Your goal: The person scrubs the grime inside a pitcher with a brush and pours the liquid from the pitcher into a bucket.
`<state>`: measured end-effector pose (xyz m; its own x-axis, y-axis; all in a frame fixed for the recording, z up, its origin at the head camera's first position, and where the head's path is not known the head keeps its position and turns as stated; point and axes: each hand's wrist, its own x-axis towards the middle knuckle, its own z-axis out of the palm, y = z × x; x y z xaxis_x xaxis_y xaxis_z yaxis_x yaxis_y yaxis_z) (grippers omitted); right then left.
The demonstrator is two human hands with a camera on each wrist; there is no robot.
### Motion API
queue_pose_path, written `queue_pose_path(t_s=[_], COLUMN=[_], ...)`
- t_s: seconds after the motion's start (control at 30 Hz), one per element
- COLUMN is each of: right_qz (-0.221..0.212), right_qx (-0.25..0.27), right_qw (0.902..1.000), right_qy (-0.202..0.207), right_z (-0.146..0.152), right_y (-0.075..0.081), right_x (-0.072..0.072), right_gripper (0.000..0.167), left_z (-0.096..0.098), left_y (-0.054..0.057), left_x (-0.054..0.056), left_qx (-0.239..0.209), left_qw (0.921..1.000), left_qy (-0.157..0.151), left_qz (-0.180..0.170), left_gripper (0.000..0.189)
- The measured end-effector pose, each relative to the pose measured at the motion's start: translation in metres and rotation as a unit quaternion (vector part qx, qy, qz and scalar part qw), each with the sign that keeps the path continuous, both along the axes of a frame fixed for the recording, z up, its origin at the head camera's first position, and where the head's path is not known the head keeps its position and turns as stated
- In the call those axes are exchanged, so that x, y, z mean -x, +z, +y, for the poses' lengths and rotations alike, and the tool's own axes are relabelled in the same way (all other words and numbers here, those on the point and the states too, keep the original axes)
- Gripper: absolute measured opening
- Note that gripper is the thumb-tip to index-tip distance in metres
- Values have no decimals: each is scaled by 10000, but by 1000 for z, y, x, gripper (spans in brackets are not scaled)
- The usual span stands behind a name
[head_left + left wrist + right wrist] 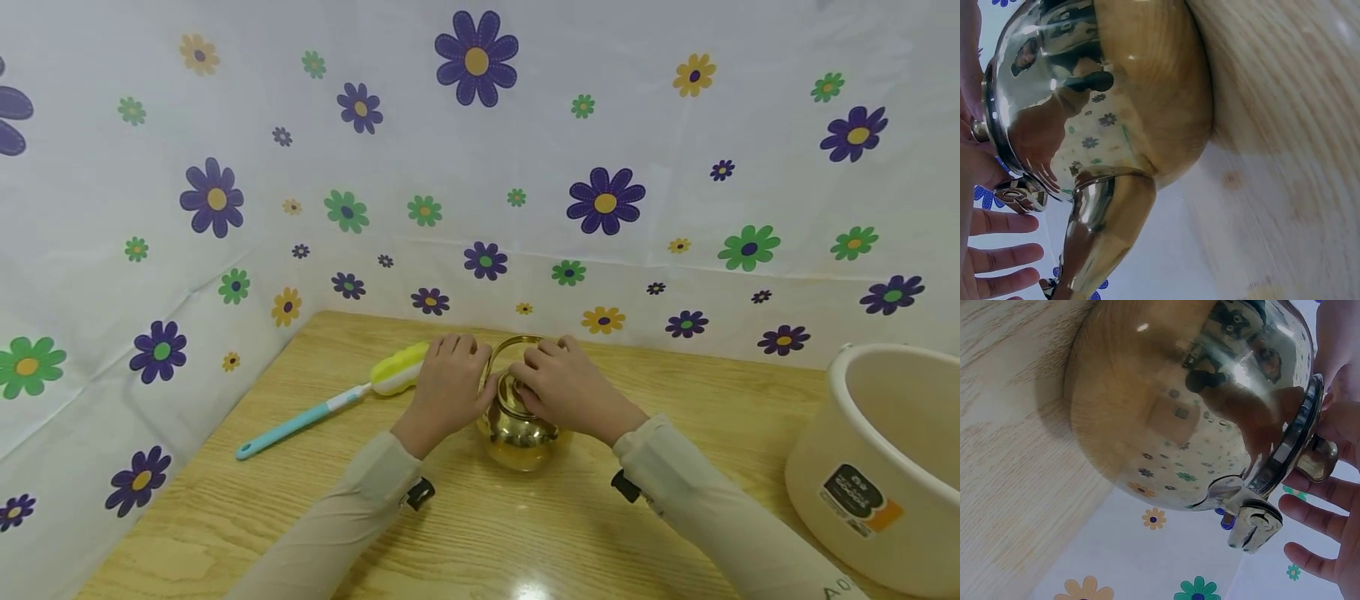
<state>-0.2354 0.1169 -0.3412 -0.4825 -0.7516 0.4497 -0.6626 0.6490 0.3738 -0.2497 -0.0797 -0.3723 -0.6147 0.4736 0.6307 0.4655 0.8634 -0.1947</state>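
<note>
A shiny gold teapot [521,446] stands upright on the table, its raised loop handle [517,340] arching behind the lid [514,398]. The lid sits on the pot. My right hand [566,387] is over the lid and pinches its round knob [1317,461] between thumb and index finger; the other fingers [1316,515] spread past it. On the spout side is my left hand [450,379], its thumb near the rim beside the handle mount [1020,194]. Its other fingers [1007,256] stretch out straight above the spout [1107,231].
Left of the teapot lies a cleaning brush [300,425] with a blue handle and a yellow-white sponge head [397,371]. A cream bucket [817,450] stands at the right edge. Flower-printed cloth [525,150] hangs behind and left of the wooden table [525,533].
</note>
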Motion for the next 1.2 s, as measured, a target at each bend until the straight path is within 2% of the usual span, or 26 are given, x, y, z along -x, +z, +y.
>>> queue_pose_path(t_s=[0.33,0.7,1.2], right_qz=[-18,152,37], right_qx=[196,522,461], right_qw=[9998,9984,9982], right_qy=[82,133,-392], right_z=[2,18,75], right_y=[10,36,36], right_x=[-4,-16,-31], right_gripper=[11,11,13], left_z=[1,3,5], left_y=[1,0,-7], left_x=[-2,-2,3], left_qx=[-29,-177,-190], left_qw=[10000,9998,9996], left_qy=[-16,13,-36], left_qz=[-2,14,219], left_gripper=[24,25,23])
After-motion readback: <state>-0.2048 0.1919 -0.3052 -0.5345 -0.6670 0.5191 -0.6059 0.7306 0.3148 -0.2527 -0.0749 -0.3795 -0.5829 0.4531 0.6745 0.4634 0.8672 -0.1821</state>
